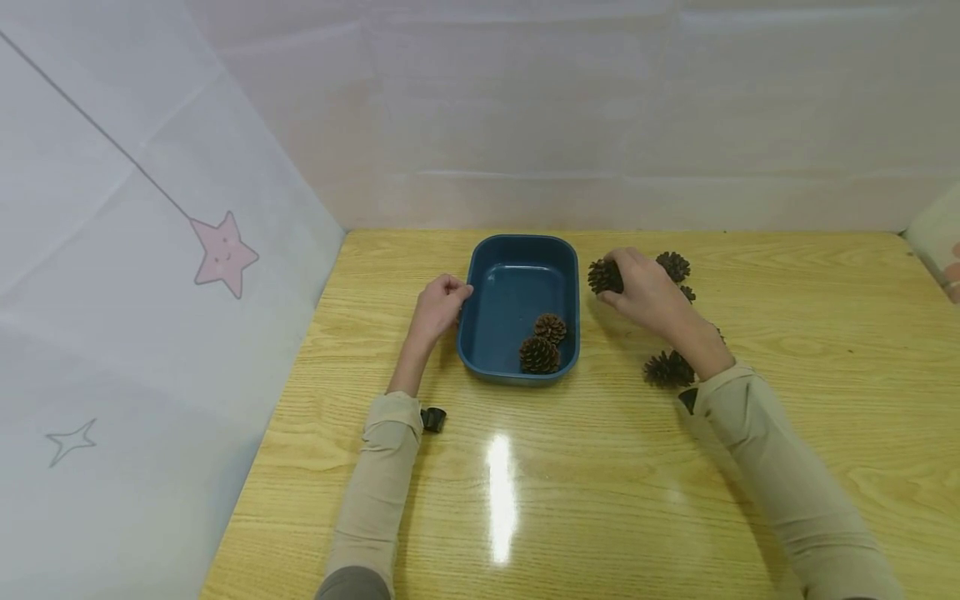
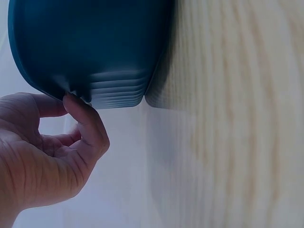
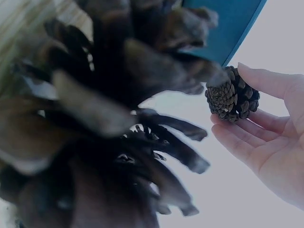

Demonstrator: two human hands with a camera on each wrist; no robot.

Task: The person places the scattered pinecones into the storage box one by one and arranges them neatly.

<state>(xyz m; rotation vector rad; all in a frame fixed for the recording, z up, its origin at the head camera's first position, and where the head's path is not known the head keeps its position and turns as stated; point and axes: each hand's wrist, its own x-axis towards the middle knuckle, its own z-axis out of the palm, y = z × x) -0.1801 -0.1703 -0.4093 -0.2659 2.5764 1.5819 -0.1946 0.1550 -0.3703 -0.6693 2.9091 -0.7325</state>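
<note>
Blue tray [image 1: 502, 304], rim pinched by left hand [image 1: 438, 306], holds two pinecones [image 1: 540, 355]; right hand [image 1: 643, 287] grips third cone [image 1: 604, 277], loose cones [image 1: 669, 369] outstanding.

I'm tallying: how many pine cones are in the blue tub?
2 in the blue tub: one pine cone at the near right corner, another pine cone just beyond it.

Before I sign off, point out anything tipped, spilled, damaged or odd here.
Nothing stands out. The blue tray stands upright with two pinecones inside; the held pinecone in the right fingers shows no visible damage. More pinecones lie loose on the table, some partly hidden.
</note>
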